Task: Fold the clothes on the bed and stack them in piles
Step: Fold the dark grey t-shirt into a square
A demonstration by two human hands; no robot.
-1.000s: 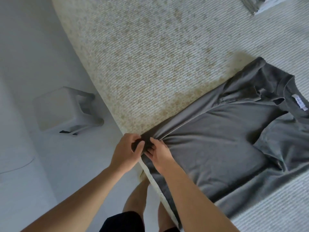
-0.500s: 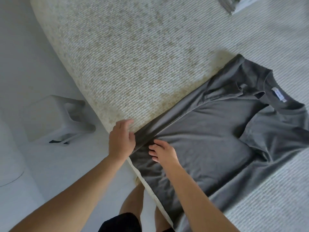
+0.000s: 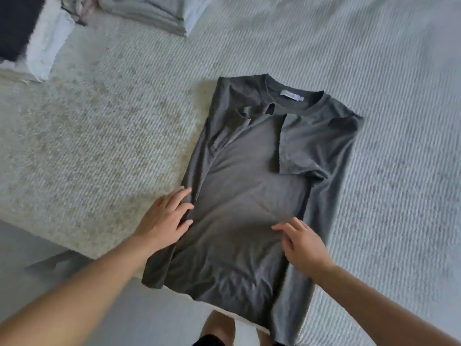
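Observation:
A dark grey T-shirt (image 3: 252, 186) lies flat on the bed, collar away from me, both sides and sleeves folded inward. Its hem hangs over the bed's near edge. My left hand (image 3: 164, 218) rests flat on the shirt's left folded edge, fingers spread. My right hand (image 3: 300, 242) lies flat on the lower right of the shirt, fingers apart. Neither hand grips the cloth.
The bed (image 3: 374, 96) has a ribbed pale cover. A stack of folded grey clothes (image 3: 154, 13) sits at the far edge. Further left lies a pile with dark and white folded items (image 3: 32, 38). The floor (image 3: 154, 318) shows below the bed's near edge, by my legs.
Both hands let go of the shirt's pinched left corner and now lie flat and apart on it. The view swung so the shirt lies straight ahead, and the stool left the view.

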